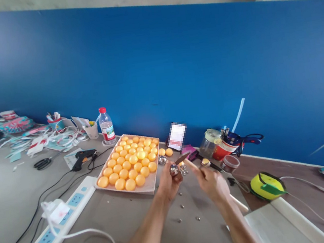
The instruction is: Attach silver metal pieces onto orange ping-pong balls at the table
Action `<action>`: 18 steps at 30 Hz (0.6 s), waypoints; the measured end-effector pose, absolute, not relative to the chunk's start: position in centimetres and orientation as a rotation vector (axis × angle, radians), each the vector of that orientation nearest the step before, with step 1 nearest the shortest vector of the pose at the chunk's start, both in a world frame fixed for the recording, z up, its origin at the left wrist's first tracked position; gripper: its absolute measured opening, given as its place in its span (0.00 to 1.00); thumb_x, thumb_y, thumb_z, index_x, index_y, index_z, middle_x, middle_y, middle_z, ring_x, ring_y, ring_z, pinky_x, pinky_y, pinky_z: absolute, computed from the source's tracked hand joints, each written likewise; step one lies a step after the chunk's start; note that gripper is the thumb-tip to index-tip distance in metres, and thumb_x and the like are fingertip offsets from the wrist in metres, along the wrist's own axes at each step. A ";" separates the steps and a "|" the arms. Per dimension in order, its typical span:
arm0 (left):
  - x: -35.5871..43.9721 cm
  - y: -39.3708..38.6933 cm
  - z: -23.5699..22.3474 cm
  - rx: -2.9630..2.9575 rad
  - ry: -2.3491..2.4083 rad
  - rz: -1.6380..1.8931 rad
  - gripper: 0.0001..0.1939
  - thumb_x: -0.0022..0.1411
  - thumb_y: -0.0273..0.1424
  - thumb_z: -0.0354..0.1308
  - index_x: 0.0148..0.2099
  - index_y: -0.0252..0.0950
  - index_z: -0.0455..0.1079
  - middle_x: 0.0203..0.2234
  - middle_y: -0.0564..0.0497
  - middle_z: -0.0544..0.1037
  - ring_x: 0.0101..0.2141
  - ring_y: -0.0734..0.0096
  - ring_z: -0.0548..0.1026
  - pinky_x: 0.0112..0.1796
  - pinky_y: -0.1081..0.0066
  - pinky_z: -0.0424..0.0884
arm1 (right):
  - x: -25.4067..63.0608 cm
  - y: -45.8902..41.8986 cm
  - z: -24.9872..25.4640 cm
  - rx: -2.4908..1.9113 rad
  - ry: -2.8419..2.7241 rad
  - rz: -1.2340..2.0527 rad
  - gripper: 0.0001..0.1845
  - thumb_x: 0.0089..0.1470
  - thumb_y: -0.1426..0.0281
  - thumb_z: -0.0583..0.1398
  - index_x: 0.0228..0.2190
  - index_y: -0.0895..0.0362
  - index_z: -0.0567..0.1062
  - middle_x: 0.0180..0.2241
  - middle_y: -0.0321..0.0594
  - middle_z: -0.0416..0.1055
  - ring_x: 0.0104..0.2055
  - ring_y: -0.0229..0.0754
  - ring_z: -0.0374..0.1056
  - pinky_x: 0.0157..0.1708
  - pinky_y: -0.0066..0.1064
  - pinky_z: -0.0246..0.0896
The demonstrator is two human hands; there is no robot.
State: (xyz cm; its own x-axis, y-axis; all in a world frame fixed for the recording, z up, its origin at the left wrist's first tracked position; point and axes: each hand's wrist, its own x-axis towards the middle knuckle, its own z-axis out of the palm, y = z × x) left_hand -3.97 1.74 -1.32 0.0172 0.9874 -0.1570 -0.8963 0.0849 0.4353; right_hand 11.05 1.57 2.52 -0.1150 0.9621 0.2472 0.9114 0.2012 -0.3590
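My left hand (168, 183) is closed around a shiny silver ball (174, 170), holding it up in the fingers. In my right hand (214, 182) is a small hammer (183, 158) with a dark, narrow head and a long pale handle whose end shows past the wrist. The hammer's head is just above and to the right of the ball; whether they touch I cannot tell. Small silver beads (183, 170) lie in a cluster behind my hands, and several more are scattered nearer on the table. Another silver ball (163, 160) rests beside the tray.
Left of my hands stands a shallow tray (145, 189) of orange balls. A power strip (64, 219), glue gun (84, 156), scissors (42, 163) and bottle (107, 127) are farther left. On the right are a jar (210, 143), a yellow-green tape roll (266, 186) and a white tray (299, 219).
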 end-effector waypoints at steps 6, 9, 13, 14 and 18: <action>-3.8 1.7 -1.5 0.241 0.497 1.474 0.15 0.59 0.38 0.55 0.28 0.35 0.56 0.17 0.59 0.58 0.14 0.85 0.52 0.17 0.79 0.49 | 10.9 1.3 2.8 -1.774 -2.123 0.324 0.24 0.60 0.56 0.46 0.24 0.55 0.72 0.21 0.40 0.71 0.24 0.38 0.64 0.23 0.26 0.45; -3.8 1.6 -1.4 0.250 0.458 1.484 0.14 0.60 0.39 0.54 0.29 0.35 0.58 0.17 0.59 0.58 0.15 0.84 0.52 0.18 0.78 0.50 | 10.6 1.5 2.5 -1.805 -2.124 0.367 0.24 0.59 0.55 0.46 0.23 0.55 0.72 0.20 0.39 0.70 0.24 0.39 0.64 0.23 0.26 0.45; -4.1 1.5 -1.2 0.196 0.327 1.499 0.17 0.58 0.38 0.58 0.26 0.34 0.56 0.18 0.58 0.59 0.17 0.83 0.57 0.21 0.78 0.55 | 11.5 1.8 2.9 -1.701 -1.962 0.360 0.28 0.59 0.51 0.45 0.24 0.56 0.73 0.20 0.40 0.70 0.24 0.38 0.64 0.24 0.25 0.48; -4.2 1.5 -1.2 0.183 0.296 1.495 0.17 0.58 0.38 0.58 0.26 0.34 0.57 0.18 0.58 0.59 0.18 0.82 0.58 0.22 0.78 0.57 | 11.8 1.8 3.1 -1.677 -1.914 0.343 0.28 0.59 0.51 0.44 0.25 0.56 0.73 0.20 0.40 0.70 0.24 0.38 0.64 0.24 0.25 0.49; -4.4 1.6 -1.6 0.155 0.248 1.481 0.14 0.57 0.40 0.59 0.33 0.35 0.62 0.19 0.58 0.60 0.20 0.80 0.60 0.23 0.77 0.59 | 11.9 1.5 3.2 -1.662 -1.877 0.191 0.29 0.59 0.52 0.44 0.26 0.57 0.74 0.21 0.42 0.71 0.23 0.38 0.64 0.24 0.26 0.49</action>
State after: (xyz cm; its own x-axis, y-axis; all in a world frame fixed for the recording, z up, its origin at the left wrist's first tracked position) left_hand -4.44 1.65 -1.55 0.0707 0.9951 -0.0696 -0.9633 0.0862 0.2540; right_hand 11.86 1.49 3.17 -0.0188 0.9375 0.3475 0.8484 0.1988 -0.4907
